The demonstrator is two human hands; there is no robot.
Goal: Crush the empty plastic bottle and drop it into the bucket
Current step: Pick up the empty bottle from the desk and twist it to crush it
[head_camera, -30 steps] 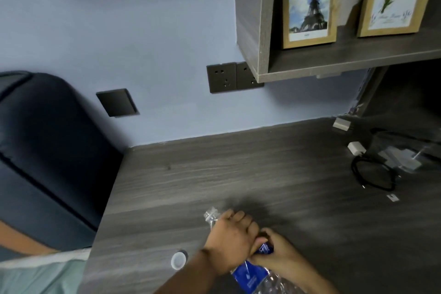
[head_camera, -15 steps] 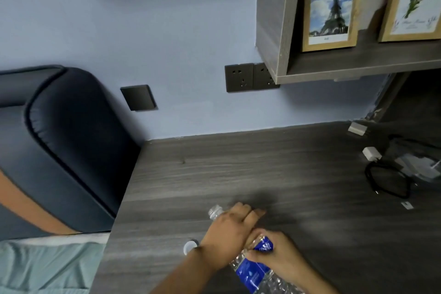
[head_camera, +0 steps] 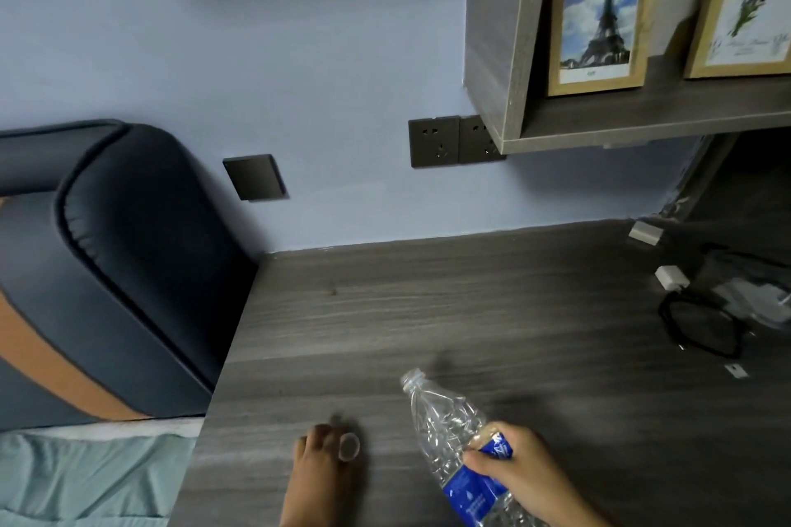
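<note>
left hand now off bottle, at cap

Clear, thin plastic bottle, crinkled and glinting, with glossy blue film label. Small pale plastic cap, smooth. Grey wood-grain counter, matt, streaked. Same grey wood-grain finish on shelf. Light bare-wood picture frames around paper prints. Dark, smooth, faintly shiny leather-like headboard. Matt dark plastic sockets. Soft pale-green cloth bedding off counter's left edge.
</note>
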